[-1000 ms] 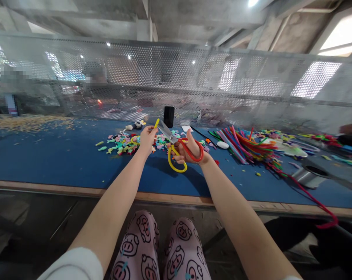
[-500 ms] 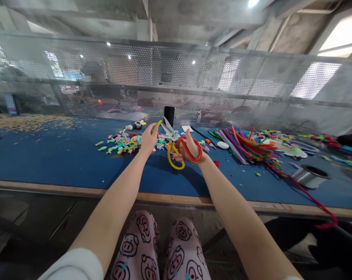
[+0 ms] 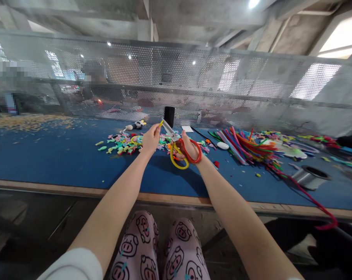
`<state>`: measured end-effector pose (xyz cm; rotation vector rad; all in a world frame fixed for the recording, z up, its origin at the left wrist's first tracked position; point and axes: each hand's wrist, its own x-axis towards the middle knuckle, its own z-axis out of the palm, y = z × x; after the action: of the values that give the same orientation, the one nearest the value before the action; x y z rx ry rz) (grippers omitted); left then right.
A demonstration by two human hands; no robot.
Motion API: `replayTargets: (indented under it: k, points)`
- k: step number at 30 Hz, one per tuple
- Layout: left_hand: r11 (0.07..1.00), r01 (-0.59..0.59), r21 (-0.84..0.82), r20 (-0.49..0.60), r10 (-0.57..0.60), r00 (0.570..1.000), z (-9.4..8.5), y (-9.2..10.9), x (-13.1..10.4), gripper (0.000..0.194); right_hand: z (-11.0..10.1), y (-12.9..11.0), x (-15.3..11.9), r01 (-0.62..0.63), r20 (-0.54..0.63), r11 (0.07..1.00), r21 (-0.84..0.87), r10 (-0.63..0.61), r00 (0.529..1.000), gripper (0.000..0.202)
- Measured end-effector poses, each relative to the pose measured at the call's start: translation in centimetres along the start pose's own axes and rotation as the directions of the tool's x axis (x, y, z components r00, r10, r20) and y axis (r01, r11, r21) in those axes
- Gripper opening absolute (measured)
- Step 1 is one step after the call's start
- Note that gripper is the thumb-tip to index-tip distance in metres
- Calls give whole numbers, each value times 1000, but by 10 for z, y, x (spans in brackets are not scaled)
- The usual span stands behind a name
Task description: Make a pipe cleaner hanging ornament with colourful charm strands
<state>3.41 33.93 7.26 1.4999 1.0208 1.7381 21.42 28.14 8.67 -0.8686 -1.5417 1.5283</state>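
My left hand [image 3: 151,138] pinches a short yellow pipe cleaner [image 3: 161,123], its tip sticking up past the fingers. In my right hand [image 3: 187,147] is a pair of scissors [image 3: 171,134] with one red and one yellow handle loop. The blades point up and left, nearly closed, and their tips meet the yellow piece or lie just beside it. Both hands are held above the blue table. Behind and below them lies a heap of small colourful fuzzy pieces [image 3: 125,144].
A black upright object [image 3: 169,116] stands at the back. Bundled coloured pipe cleaners [image 3: 243,144], a white oval object [image 3: 222,145] and a metal spool [image 3: 310,177] lie to the right. Tan scraps [image 3: 27,122] cover the far left. A perforated metal screen [image 3: 176,74] runs behind the table.
The scissor blades have closed from wide apart to nearly together. My left hand has shifted slightly right with the yellow piece, toward the blade tips.
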Motion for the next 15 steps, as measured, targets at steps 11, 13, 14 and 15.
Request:
replayTargets:
  k: [11,13,14,15]
  points:
    - [999,-36,35,54,34,998,2,-7,0,29,11,12,6,73,-191,991,-113,-94,977,53]
    - [998,-35,44,62,32,998,2,-6,0,31,20,12,7,80,-235,992,-96,-101,967,53]
    - [999,-27,39,65,25,998,1,-5,0,31,24,12,8,86,-255,993,-86,-105,961,53]
    - [999,-18,27,65,16,998,1,-5,1,31,28,12,8,91,-273,993,-78,-109,956,53]
